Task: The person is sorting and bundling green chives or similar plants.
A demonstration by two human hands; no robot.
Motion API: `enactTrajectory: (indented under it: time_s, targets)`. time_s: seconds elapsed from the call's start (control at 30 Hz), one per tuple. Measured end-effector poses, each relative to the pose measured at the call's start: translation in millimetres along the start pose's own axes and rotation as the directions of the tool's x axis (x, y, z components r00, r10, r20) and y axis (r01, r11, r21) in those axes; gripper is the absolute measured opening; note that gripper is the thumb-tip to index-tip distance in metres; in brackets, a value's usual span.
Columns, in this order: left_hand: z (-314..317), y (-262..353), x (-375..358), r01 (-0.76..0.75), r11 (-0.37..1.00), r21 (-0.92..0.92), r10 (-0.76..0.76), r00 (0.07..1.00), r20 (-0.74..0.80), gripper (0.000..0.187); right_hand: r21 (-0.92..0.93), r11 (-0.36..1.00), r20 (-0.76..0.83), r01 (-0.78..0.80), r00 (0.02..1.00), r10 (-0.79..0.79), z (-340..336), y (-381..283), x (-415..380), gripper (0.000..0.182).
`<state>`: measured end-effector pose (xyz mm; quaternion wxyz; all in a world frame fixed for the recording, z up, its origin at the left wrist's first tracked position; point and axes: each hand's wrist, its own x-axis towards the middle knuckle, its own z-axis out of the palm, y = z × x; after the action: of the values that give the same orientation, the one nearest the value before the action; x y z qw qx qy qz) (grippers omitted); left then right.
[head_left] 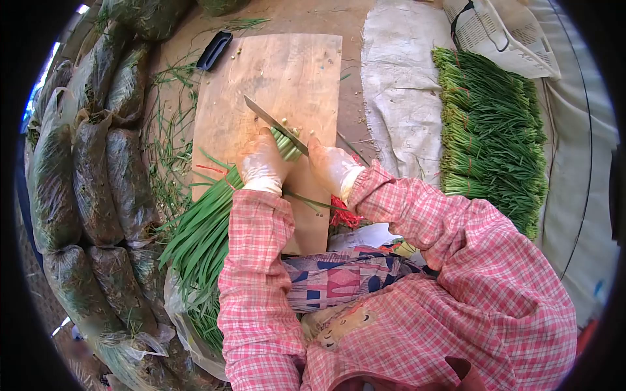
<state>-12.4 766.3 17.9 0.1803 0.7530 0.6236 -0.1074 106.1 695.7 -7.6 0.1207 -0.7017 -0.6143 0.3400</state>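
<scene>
You're working in a produce-packing area, probably farm-side. Evidence: tied green bundles [492, 137] are lining a white cloth [401, 85], filled plastic sacks [91, 169] are stacking up at left, a plastic crate [499, 39] is sitting top right, sheeting [577, 150] is forming the side wall, and trimmings [171, 124] are littering the floor.

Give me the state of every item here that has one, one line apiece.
Left hand: closed around the leafy green bundle.
Leafy green bundle: red-banded, stalk ends on the board.
Right hand: gripping the knife.
Knife: blade against the stalk ends.
Board: flat, littered with small stalk bits.
Row of bundles: tied with red bands.
Plastic bags: filled, packed together.
</scene>
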Motion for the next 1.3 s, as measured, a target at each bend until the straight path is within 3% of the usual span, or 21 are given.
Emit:
enactTrajectory:
  time_s: [0.03,0.07,0.17,0.23,0.37,0.47,0.57,0.63,0.77,0.83,0.87,1.0,1.03,1.07,1.1,1.17,1.23,1.3]
  targets:
    - [-1,0,-1,-0.002,1.000,-0.021,0.002,1.000,-0.008,0.062,-0.024,1.000,-0.002,-0.008,1.000,0.008,-5,-3,-2,0.015]
    - [2,-2,1,-0.002,0.999,-0.041,0.002,1.000,-0.018,0.063,0.065,0.998,0.074,-0.025,0.997,0.020,-14,0,-15,0.016]
    - [8,-6,4,-0.012,0.999,-0.045,0.008,0.996,-0.087,0.068,-0.064,0.992,0.195,-0.108,0.974,0.118,-24,8,-40,0.026]
    - [12,-9,2,-0.056,0.997,-0.050,0.047,0.984,-0.173,0.069,-0.021,0.999,0.172,-0.034,0.984,0.037,-4,14,-20,0.024]
    - [3,-7,5,-0.030,0.997,0.077,0.030,1.000,0.008,0.069,0.116,0.991,0.060,-0.060,0.997,0.053,5,-9,26,0.019]
    - [5,-6,2,-0.012,0.996,0.084,0.014,1.000,-0.024,0.067,-0.083,0.997,0.133,-0.003,0.991,0.014,4,1,18,0.019]
    - [9,-5,6,-0.021,0.999,0.050,0.022,1.000,-0.019,0.065,-0.081,0.993,0.200,-0.091,0.974,0.106,-5,21,-16,0.019]
    - [12,-7,4,0.000,0.998,0.069,0.001,1.000,-0.010,0.065,-0.083,0.996,0.216,-0.029,0.975,0.046,2,18,-8,0.019]
    - [20,-9,-1,-0.042,0.974,0.221,0.088,0.976,-0.202,0.054,0.040,0.998,0.141,-0.037,0.990,0.032,2,-18,41,0.024]
    - [16,-11,-3,-0.058,0.982,0.178,0.095,0.974,-0.206,0.054,-0.021,0.999,0.113,0.031,0.993,-0.028,10,-6,51,0.025]
    - [17,-11,-5,-0.074,0.983,0.170,0.108,0.974,-0.200,0.054,0.038,0.999,0.084,-0.011,0.996,0.008,23,9,64,0.024]
    - [6,-13,-24,-0.168,0.985,0.046,0.173,0.969,-0.178,0.062,0.010,0.998,0.250,0.061,0.966,-0.062,-26,-15,60,0.023]
    - [4,-19,-32,-0.188,0.982,-0.005,0.184,0.968,-0.172,0.066,-0.100,0.971,0.042,0.217,0.976,-0.214,-10,11,86,0.023]
    - [2,-28,-42,-0.240,0.971,-0.001,0.233,0.947,-0.222,0.073,-0.229,0.911,-0.145,0.343,0.913,-0.380,5,37,113,0.023]
    - [-6,-36,-56,-0.229,0.972,-0.058,0.205,0.939,-0.275,0.072,-0.184,0.975,-0.191,0.125,0.969,-0.160,-23,24,116,0.023]
    - [-33,-50,-87,-0.216,0.961,-0.172,0.138,0.915,-0.379,0.070,-0.159,0.984,-0.376,-0.083,0.926,0.017,-52,28,135,0.018]
    - [-60,-79,-111,-0.389,0.830,-0.401,0.095,0.805,-0.585,0.068,-0.167,0.980,-0.405,-0.109,0.914,0.033,-59,81,187,0.025]
    - [-79,-120,-143,-0.412,0.769,-0.488,-0.107,0.670,-0.735,0.063,-0.394,0.911,-0.372,-0.122,0.927,-0.037,-74,74,169,0.031]
